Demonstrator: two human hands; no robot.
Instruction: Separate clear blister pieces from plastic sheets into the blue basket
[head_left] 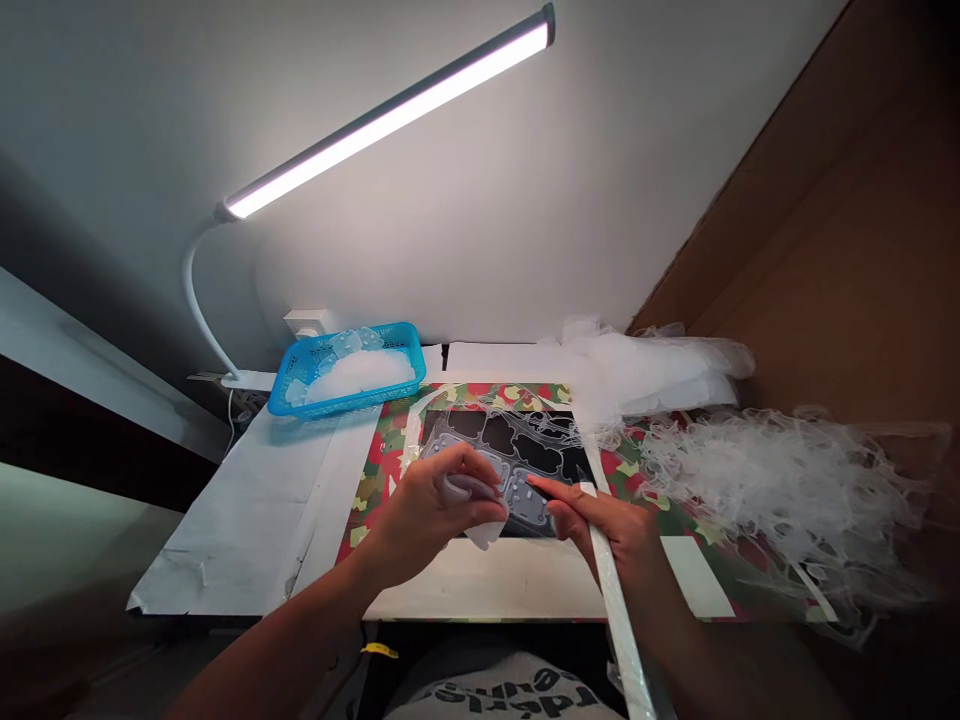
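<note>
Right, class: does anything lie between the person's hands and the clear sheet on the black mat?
Nothing visible does. The left hand is closed on a pale piece just over the sheet, and the right hand, gripping a white stick, lays its forefinger on the sheet.

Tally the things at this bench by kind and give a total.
Hands: 2, left hand and right hand
bar lamp: 1
blue basket: 1
camouflage mat: 1
black sheet: 1
pale piece pinched in the left hand: 1
white strip: 1
clear scrap heap: 1
Total: 9
</note>
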